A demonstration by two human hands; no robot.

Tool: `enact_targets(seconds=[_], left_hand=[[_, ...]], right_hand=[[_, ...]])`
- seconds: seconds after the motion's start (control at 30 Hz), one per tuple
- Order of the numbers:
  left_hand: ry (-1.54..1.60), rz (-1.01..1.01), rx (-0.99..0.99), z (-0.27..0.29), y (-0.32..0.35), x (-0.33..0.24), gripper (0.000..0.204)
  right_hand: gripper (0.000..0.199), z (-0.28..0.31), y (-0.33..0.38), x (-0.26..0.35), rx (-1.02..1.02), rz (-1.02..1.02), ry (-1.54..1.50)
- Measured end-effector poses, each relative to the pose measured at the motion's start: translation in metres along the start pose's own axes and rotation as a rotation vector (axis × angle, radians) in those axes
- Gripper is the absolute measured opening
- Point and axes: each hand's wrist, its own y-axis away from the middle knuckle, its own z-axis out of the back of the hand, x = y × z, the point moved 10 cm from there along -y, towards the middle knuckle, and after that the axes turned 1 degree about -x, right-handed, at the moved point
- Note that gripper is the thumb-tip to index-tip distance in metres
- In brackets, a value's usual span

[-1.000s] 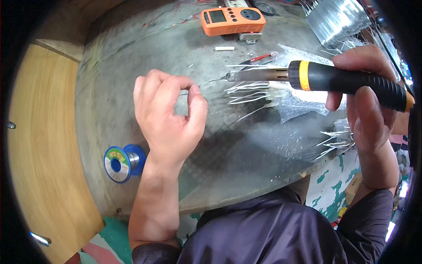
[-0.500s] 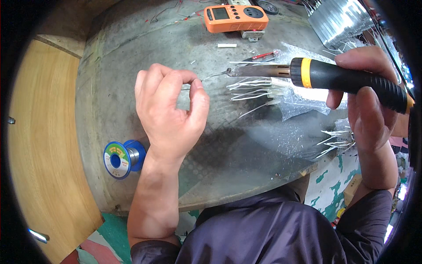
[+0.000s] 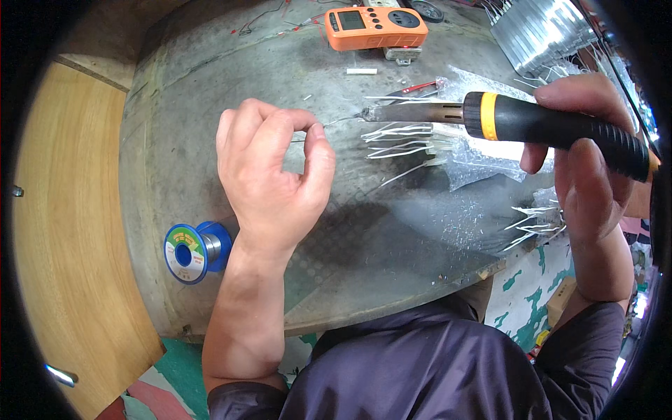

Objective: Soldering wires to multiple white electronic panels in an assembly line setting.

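My left hand [image 3: 276, 171] pinches a thin strand of solder wire [image 3: 341, 120] between thumb and forefinger. The strand reaches right to the tip of a soldering iron [image 3: 420, 113], where a little smoke seems to show. Around the iron's black, yellow-banded handle, the fingers of my right hand [image 3: 588, 147] are closed. Below and beside the iron lie several white-wired parts [image 3: 399, 143] on clear bubble wrap [image 3: 476, 164]. A blue solder spool [image 3: 185, 253] stands by my left wrist.
An orange meter [image 3: 376, 29] rests at the far side of the grey table [image 3: 189, 140]. Red-handled pliers [image 3: 418, 88] lie behind the iron. A stack of silvery parts [image 3: 542, 31] sits at the far right, with more white wires [image 3: 535, 224] near the right edge. A wooden panel [image 3: 77, 210] borders the left.
Almost nothing differs. My left hand has shifted very slightly to the right; the iron stays in nearly the same place at the wire.
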Motion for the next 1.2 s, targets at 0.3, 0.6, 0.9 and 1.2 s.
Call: enact_targets(seconds=[0.3,0.6,0.9,1.2], left_hand=[[0.019,-0.023,0.027,-0.001,-0.001,-0.004,0.011],[0.028,-0.021,0.033,-0.005,0.0,-0.001,0.011],[0.027,-0.011,0.047,-0.006,0.001,-0.001,0.01],[0.034,-0.004,0.047,-0.006,0.001,-0.001,0.011]], right_hand=[[0.046,0.012,0.006,0.003,-0.078,-0.006,-0.001],[0.044,0.0,0.001,0.003,-0.039,-0.001,0.005],[0.044,0.0,0.001,0.001,0.002,0.01,-0.018],[0.045,0.005,0.004,0.0,-0.036,-0.02,-0.003]])
